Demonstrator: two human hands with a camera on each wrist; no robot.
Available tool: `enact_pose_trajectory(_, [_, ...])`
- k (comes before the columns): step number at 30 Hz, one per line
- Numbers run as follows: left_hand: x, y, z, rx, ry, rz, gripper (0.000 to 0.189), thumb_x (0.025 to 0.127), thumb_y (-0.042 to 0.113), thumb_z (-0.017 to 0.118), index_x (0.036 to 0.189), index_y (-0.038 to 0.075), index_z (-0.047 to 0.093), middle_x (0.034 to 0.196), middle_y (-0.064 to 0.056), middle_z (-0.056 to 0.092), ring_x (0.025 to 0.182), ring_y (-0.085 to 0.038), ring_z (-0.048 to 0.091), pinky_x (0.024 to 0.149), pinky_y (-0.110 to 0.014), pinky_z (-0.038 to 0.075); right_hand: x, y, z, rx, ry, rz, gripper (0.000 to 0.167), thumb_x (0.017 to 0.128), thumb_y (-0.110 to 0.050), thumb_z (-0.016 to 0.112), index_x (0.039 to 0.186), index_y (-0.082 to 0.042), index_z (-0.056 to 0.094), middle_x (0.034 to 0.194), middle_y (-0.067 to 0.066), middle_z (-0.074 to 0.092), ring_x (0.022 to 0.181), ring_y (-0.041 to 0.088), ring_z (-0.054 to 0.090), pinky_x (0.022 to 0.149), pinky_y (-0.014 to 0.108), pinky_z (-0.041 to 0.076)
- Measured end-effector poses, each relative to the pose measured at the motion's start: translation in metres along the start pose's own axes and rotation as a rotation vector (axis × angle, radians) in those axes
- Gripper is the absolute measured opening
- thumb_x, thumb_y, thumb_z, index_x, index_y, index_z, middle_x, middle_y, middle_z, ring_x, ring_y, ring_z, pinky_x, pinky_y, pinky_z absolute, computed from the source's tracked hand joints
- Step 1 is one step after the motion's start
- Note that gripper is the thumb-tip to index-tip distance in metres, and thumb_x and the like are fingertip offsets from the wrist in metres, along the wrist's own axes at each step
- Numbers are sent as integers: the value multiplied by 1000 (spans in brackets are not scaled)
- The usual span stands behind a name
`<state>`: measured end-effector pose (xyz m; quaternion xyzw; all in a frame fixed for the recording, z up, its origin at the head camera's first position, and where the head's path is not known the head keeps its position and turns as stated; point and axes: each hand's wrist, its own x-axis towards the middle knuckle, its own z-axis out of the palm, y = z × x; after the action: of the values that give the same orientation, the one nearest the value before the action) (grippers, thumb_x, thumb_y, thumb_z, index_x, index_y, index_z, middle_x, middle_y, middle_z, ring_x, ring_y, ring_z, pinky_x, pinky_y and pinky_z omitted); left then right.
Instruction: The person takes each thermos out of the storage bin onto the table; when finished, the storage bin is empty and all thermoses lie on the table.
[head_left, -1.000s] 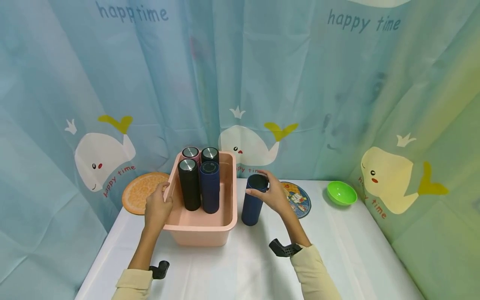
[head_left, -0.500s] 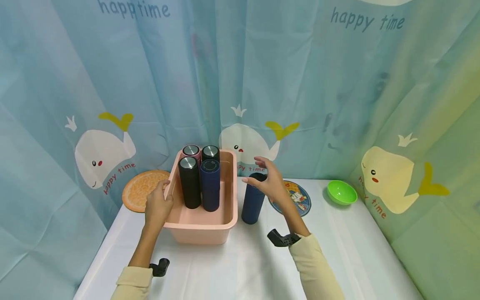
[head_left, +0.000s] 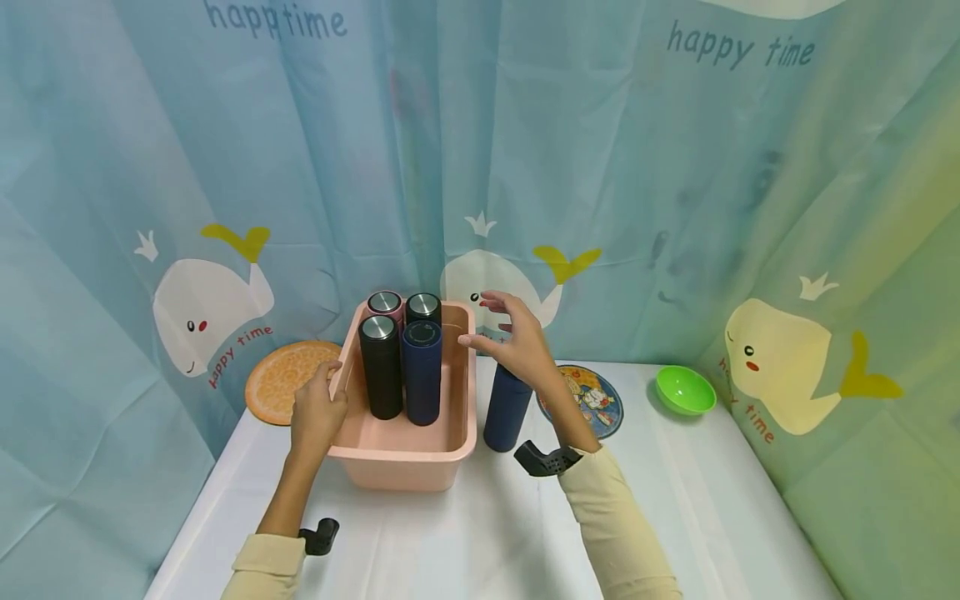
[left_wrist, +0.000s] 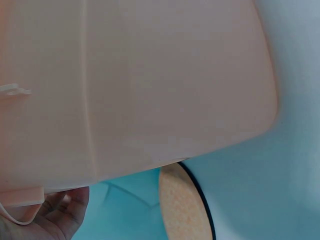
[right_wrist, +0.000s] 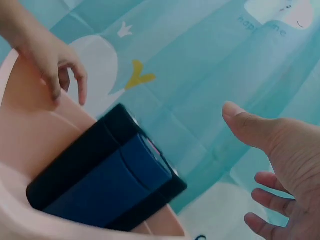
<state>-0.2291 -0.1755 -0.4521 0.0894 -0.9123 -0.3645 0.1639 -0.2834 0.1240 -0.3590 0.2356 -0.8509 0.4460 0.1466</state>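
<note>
A pink plastic bin (head_left: 401, 472) stands on the table with several upright thermos flasks in its left part. In front are a black flask (head_left: 382, 379) and a dark blue flask (head_left: 423, 379). Behind them show a pink flask (head_left: 385, 302) and a dark flask (head_left: 423, 306), mostly hidden. My left hand (head_left: 317, 417) grips the bin's left rim, fingers bent over it. Another dark blue flask (head_left: 507, 408) stands upright right of the bin, its top hidden by my right hand (head_left: 523, 346). That hand holds nothing, its thumb and fingers spread apart near the bin's right rim.
An orange-slice mat (head_left: 281, 383) lies left of the bin. To the right are a round patterned mat (head_left: 596, 402) and a green bowl (head_left: 686, 390). A whale-print curtain (head_left: 540, 167) hangs behind the white table (head_left: 465, 550).
My right hand has let go of the dark blue flask on the table and moved up and left toward the bin. My left hand has stayed on the rim.
</note>
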Motion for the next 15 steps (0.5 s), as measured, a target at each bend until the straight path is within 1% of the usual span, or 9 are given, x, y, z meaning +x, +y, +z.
enact_pose_trajectory(5, [1,1,0,-1,-2,-5,46,87,6,58,133,9,54,111,-29,66,71,-33,59,53,-40,45,9,-9,13,66,-15,5,72,79,-26,81,140,-6,48,137,15,53,126,29,52,99,49,48])
enact_pose_trajectory(11, [0,1,0,-5,4,-1,44,88,7,58,133,8,54,115,-29,65,80,-38,64,58,-47,49,15,-12,31,103,-32,1,70,79,-22,81,138,-3,49,133,18,54,125,33,52,98,47,49])
enact_pose_trajectory(15, [-1,1,1,1,3,-3,43,90,8,58,133,9,54,118,-28,64,82,-38,63,60,-49,49,15,-12,42,121,-34,12,68,79,-21,82,135,-1,51,130,21,56,123,37,52,100,51,47])
